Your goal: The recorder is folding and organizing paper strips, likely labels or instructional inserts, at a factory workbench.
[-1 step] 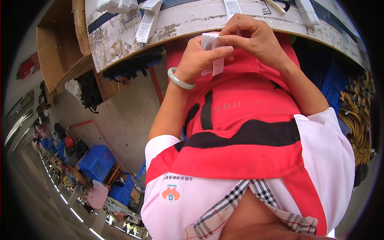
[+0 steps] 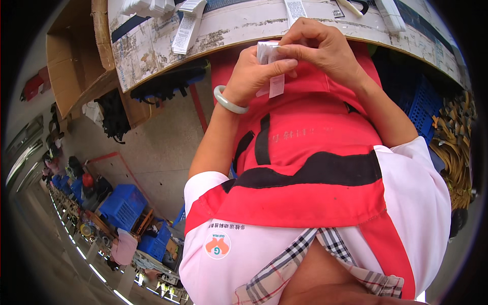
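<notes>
Worktable: curved across the top of the view; its pale, scuffed surface was worn to dark patches along the near edge.
Label bundle: sat just off that edge, before the red apron; at least two tails hung below.
Left grip: left hand grasped the bundle between thumb and fingers.
Right grip: right hand pinched the bundle's upper edge, thumb against forefinger.
Obstruction: left thumb crossed the bundle, hiding its middle.
Table, near hands: one folded label stack lay left, one label strip ahead; a white bundle lay farther right.
Surroundings: one open carton stood left; a blue crate was right, beside brown pieces piled in layers, exact count unclear.
Materials: labels looked thin, flat and printed; carton was brown cardboard; crate was latticed; one pale, smooth, ring-shaped bangle circled the left wrist.
</notes>
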### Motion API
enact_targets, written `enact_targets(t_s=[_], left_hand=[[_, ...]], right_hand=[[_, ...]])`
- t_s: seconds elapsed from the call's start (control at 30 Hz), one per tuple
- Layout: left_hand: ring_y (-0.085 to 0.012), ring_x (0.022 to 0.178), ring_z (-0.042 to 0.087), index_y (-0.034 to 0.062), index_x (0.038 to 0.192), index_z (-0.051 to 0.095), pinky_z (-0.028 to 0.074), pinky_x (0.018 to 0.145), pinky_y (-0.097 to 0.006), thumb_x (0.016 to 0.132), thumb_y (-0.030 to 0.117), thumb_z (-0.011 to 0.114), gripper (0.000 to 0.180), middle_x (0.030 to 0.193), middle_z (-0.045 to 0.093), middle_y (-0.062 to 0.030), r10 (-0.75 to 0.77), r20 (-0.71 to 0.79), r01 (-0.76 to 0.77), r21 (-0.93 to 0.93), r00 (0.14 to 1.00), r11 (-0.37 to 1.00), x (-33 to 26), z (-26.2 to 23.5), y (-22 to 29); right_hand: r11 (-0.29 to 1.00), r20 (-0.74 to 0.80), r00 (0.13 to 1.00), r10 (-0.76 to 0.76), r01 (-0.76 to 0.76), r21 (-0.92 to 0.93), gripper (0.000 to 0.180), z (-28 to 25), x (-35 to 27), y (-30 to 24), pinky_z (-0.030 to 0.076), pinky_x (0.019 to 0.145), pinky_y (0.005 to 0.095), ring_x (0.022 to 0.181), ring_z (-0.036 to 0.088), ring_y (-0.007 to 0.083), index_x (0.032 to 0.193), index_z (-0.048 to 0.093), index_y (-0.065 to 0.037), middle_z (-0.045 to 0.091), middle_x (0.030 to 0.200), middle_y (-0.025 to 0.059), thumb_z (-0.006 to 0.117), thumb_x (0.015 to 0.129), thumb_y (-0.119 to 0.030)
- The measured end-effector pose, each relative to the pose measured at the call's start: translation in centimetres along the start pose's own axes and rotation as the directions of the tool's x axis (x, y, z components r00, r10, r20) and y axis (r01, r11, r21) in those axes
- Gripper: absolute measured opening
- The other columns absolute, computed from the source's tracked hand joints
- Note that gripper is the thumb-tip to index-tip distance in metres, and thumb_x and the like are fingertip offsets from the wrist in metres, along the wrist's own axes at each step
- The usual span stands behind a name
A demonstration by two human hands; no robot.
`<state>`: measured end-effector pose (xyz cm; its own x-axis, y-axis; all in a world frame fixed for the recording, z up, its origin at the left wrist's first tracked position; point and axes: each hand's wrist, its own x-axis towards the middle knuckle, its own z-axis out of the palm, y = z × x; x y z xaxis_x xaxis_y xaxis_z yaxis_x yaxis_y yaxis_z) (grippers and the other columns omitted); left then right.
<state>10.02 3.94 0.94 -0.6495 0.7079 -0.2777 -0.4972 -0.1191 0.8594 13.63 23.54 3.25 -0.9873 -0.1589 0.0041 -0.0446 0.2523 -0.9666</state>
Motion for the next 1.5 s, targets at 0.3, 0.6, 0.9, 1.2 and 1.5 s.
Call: enact_targets(t_s=[0.3,0.6,0.9,1.2,1.5], left_hand=[[-0.0152,0.077,0.059,-0.0025,0.107,0.06,0.048,0.069,-0.026,0.103,0.02,0.049,0.025,0.078,0.051,-0.0012,-0.031,0.01,0.032,-0.127,0.999,0.991,1.0,-0.4,-1.4],[-0.0057,0.059,0.043,-0.0005,0.096,0.067,0.034,0.053,-0.019,0.098,0.018,0.061,0.019,0.07,0.054,0.001,-0.058,-0.116,0.047,-0.101,0.992,0.994,2.0,0.5,-0.4],[-0.0123,0.086,0.062,0.0012,0.106,0.071,0.049,0.073,-0.024,0.086,0.008,0.073,0.021,0.096,0.068,-0.0057,0.745,-0.035,-0.46,0.767,0.666,0.447,5.0,-0.2,2.0],[-0.0075,0.075,0.06,-0.0008,0.097,0.072,0.049,0.067,-0.022,0.084,0.005,0.074,0.014,0.084,0.069,-0.0029,0.435,-0.249,-0.308,0.421,0.866,0.853,4.0,0.0,1.7],[-0.0053,0.075,0.058,-0.0002,0.097,0.072,0.047,0.066,-0.02,0.086,0.007,0.074,0.013,0.084,0.068,0.0003,0.438,-0.259,-0.332,0.367,0.861,0.869,3.9,0.4,1.0]], right_hand=[[0.963,-0.137,0.975,-0.175,0.14,-0.23,0.016,-2.2,2.6,2.3,0.048,0.07,0.0248,0.081,0.06,0.0113,0.103,0.071,-0.005,0.062,0.091,0.0033,0.068,0.091,-0.015],[0.759,-0.278,0.867,-0.414,0.16,-0.632,0.01,-4.8,6.9,4.9,0.049,0.075,0.0388,0.086,0.06,0.0304,0.084,0.071,-0.007,0.061,0.089,0.0107,0.075,0.076,-0.011],[0.942,-0.191,0.947,-0.26,0.206,-0.264,0.009,-4.0,3.9,2.1,0.047,0.075,0.0235,0.083,0.059,0.0109,0.095,0.07,-0.003,0.062,0.098,0.0032,0.068,0.088,-0.008],[0.959,-0.162,0.961,-0.225,0.189,-0.211,0.02,-3.5,2.6,0.8,0.053,0.071,0.0252,0.076,0.063,0.0122,0.102,0.071,-0.004,0.067,0.086,0.0048,0.071,0.089,-0.019],[0.988,-0.132,0.981,-0.143,0.133,-0.081,0.019,-2.9,2.2,1.3,0.054,0.079,0.0258,0.083,0.066,0.0134,0.1,0.07,-0.001,0.069,0.089,0.0066,0.069,0.09,-0.017]])
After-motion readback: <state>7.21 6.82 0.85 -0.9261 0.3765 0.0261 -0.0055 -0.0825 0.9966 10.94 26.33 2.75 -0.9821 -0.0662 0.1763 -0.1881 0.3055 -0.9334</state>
